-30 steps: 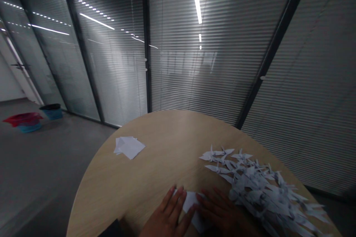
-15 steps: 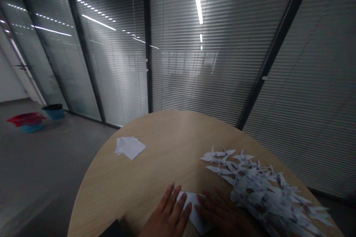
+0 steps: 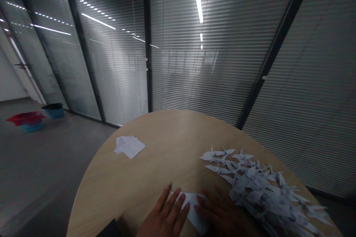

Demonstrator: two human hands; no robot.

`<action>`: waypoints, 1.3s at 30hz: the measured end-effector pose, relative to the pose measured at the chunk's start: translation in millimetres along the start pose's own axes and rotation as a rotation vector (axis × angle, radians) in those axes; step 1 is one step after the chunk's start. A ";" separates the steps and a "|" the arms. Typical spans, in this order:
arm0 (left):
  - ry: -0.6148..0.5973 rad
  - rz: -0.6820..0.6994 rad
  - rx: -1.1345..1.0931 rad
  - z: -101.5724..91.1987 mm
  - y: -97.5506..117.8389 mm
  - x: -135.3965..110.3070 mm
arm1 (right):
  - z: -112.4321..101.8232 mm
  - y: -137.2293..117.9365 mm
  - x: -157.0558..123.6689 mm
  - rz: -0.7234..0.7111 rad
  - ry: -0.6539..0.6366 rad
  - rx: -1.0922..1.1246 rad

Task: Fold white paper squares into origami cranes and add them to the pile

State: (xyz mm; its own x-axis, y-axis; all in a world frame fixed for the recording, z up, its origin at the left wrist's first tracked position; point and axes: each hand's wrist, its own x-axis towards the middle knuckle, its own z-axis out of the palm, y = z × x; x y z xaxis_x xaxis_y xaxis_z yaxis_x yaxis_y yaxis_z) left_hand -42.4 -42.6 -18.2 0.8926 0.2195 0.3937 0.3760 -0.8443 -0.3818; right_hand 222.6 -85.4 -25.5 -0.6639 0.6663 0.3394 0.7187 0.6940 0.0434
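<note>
A white sheet of paper [image 3: 194, 207], its outline pointed toward me, lies on the round wooden table [image 3: 167, 148] at the bottom middle. My left hand [image 3: 168, 211] rests flat on its left side, fingers stretched out and slightly spread. From the other side my right hand [image 3: 219, 209] presses on the paper with its fingers extended; its lower part is dark and hard to make out. Much of the sheet is hidden under both hands. Just right of my right hand spreads a heap of folded white paper cranes [image 3: 258, 185].
A small stack of white paper squares [image 3: 130, 146] lies at the table's left. A dark object [image 3: 109, 229] shows at the bottom edge. On the floor stand a blue bin with a red liner [image 3: 29, 120] and one with a black liner [image 3: 54, 110]. Glass partitions [image 3: 194, 81] with blinds rise behind.
Both hands stay flat on the paper. My left hand has shifted very slightly left, and the view has moved a little.
</note>
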 end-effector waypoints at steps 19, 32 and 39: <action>-0.067 0.016 -0.075 -2.7 -1.1 1.1 | -8.2 -6.2 2.9 0.001 0.013 -0.090; -0.040 0.023 -0.043 0.6 -2.5 -0.4 | -5.4 -5.5 6.9 -0.070 0.053 -0.192; -0.010 -0.008 -0.052 2.0 -1.0 -3.3 | -3.2 -4.3 6.7 -0.059 0.073 -0.150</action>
State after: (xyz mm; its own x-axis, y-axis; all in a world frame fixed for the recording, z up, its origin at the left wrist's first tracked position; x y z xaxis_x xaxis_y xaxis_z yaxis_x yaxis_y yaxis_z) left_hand -45.1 -41.5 -20.8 0.8923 0.2305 0.3882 0.3696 -0.8667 -0.3350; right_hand 215.7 -84.9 -20.4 -0.6929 0.6006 0.3989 0.7054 0.6791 0.2029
